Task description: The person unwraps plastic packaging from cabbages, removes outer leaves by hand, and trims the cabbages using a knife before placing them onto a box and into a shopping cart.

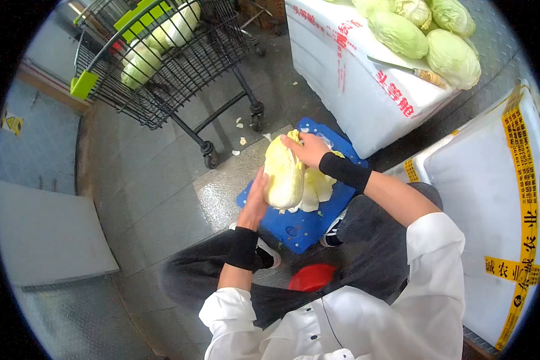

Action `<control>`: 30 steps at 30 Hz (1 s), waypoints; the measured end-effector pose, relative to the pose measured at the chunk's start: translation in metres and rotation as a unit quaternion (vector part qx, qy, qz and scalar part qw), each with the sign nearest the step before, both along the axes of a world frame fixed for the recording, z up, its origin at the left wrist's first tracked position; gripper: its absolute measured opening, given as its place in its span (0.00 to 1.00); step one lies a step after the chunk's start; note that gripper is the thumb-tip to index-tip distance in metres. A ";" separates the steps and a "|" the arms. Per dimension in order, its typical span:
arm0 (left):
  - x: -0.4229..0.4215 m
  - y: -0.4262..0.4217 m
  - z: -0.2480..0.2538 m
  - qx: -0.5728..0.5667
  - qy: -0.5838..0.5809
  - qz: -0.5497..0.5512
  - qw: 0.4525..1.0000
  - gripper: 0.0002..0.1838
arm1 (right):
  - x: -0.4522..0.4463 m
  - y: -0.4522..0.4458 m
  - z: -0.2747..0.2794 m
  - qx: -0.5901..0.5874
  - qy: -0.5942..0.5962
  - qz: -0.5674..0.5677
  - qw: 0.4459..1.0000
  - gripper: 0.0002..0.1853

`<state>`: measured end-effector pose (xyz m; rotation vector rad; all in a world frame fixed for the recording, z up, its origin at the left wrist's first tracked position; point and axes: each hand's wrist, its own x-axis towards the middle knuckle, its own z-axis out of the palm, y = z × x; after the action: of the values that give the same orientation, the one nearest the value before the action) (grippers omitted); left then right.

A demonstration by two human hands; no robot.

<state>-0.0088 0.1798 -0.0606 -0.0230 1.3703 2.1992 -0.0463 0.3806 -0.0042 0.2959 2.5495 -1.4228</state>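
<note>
A pale yellow napa cabbage (284, 180) is held upright above a blue mat (288, 231) on the floor. My left hand (257, 198) is closed around its left side, low down. At its upper right, my right hand (309, 149) has its fingers on the leafy top; the thumb side is partly hidden. Loose cabbage leaves (317, 189) lie on the mat just beneath and to the right of the cabbage. Both wrists wear black bands.
A black wire shopping cart (162, 90) with napa cabbages stands at upper left. On a white foam box (342, 72) at upper right lie round cabbages (453, 57) and a knife (411, 69). A red stool or basin (313, 278) sits between my legs; another white box (480, 180) is at right.
</note>
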 end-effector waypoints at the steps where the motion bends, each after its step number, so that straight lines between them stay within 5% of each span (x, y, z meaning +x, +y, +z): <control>1: 0.003 -0.002 -0.008 -0.049 0.045 -0.017 0.998 0.32 | 0.001 0.000 0.000 -0.006 -0.014 0.008 1.000 0.38; 6: 0.004 -0.015 -0.021 -0.027 -0.010 -0.011 1.000 0.33 | 0.005 0.001 0.011 -0.133 -0.014 0.026 0.991 0.35; 12: 0.001 -0.019 -0.045 0.193 -0.143 0.000 0.971 0.35 | -0.006 0.010 0.035 -0.013 0.129 0.074 0.989 0.18; 14: 0.003 -0.015 -0.040 0.192 -0.141 0.013 0.971 0.35 | -0.002 0.008 0.042 -0.106 0.070 0.042 0.991 0.18; 17: 0.009 -0.005 -0.018 0.131 -0.124 0.056 0.982 0.35 | -0.003 0.010 0.036 -0.006 0.148 0.010 0.989 0.17; 23: 0.003 -0.007 -0.016 0.146 -0.107 0.144 0.973 0.35 | 0.004 0.002 0.028 -0.069 0.198 -0.117 0.971 0.17; 30: -0.007 -0.018 -0.008 0.232 -0.154 0.257 0.925 0.35 | 0.036 -0.022 0.038 -0.168 0.299 0.006 0.939 0.13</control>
<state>-0.0157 0.1615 -0.0687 -0.5894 0.6924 2.7516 -0.0102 0.3589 0.0340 -0.2520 2.6383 -2.1708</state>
